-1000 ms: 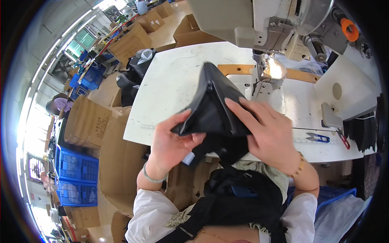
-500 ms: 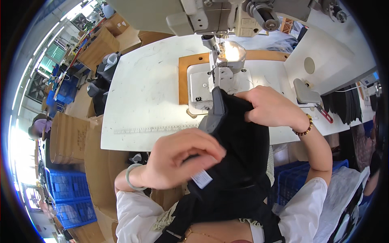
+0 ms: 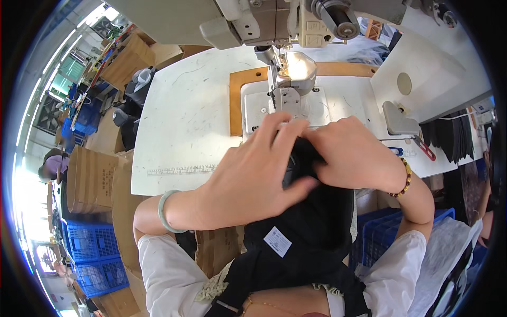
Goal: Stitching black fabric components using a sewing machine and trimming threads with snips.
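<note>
A black fabric piece hangs over the near edge of the sewing table, its upper part folded. My right hand is closed on its upper edge, with the fingertips tucked out of sight. Against the same edge lies my left hand, its fingers stretched and the thumb apart and slightly blurred. A white label shows on the black cloth below my left hand. Just beyond my fingertips is the presser foot area of the sewing machine, lit by a small lamp.
A printed ruler runs along the white tabletop. At right lie a red-handled tool, a small blue item and a stack of black strips. Blue crates and cardboard boxes stand at left.
My left hand has moved up and forward from beside the label to the fabric's upper edge, its fingers uncurling. My right hand stays gripping, turned slightly. The label is now fully in view.
</note>
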{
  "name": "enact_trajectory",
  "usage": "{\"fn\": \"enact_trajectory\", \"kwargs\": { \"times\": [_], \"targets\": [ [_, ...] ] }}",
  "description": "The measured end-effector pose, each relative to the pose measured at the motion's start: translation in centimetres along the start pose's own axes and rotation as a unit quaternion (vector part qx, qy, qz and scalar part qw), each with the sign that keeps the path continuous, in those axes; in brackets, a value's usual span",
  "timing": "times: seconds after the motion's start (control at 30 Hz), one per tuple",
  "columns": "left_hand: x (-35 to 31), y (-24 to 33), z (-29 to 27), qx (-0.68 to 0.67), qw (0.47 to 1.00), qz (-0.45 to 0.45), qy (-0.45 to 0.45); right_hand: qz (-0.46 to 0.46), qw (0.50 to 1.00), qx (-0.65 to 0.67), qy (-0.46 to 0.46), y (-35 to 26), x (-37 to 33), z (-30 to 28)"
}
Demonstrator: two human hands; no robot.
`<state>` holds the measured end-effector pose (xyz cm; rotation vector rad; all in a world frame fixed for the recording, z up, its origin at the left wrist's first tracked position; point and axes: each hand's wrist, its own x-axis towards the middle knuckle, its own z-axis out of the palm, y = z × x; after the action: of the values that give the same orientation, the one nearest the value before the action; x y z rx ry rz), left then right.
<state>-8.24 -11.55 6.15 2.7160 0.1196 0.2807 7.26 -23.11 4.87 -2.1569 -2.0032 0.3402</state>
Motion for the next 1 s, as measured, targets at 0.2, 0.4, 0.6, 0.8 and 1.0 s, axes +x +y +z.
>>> {"fn": "enact_trajectory", "kwargs": {
  "times": [0.2, 0.4, 0.6, 0.8, 1.0],
  "targets": [
    [0.6, -2.6, -0.1, -0.016, 0.997, -0.044, 0.065, -0.034, 0.997, 0.062, 0.043, 1.9, 0.3, 0.0],
    [1.5, -4.7, 1.8, 0.041, 0.992, 0.096, 0.072, -0.036, 0.996, 0.077, -0.005, 3.5, 1.0, 0.2],
    [1.9, -6.3, 1.6, -0.072, 0.991, 0.091, 0.065, -0.04, 0.993, 0.107, -0.033, 4.6, 1.5, 0.5],
    [2.5, -6.6, 2.0, -0.074, 0.989, 0.098, 0.087, -0.05, 0.987, 0.132, -0.07, 4.5, 1.6, -0.2],
    [2.4, -6.0, 2.1, -0.001, 0.993, 0.085, 0.084, -0.021, 0.998, -0.023, 0.051, 1.9, 0.9, -0.2]
  ]
}}
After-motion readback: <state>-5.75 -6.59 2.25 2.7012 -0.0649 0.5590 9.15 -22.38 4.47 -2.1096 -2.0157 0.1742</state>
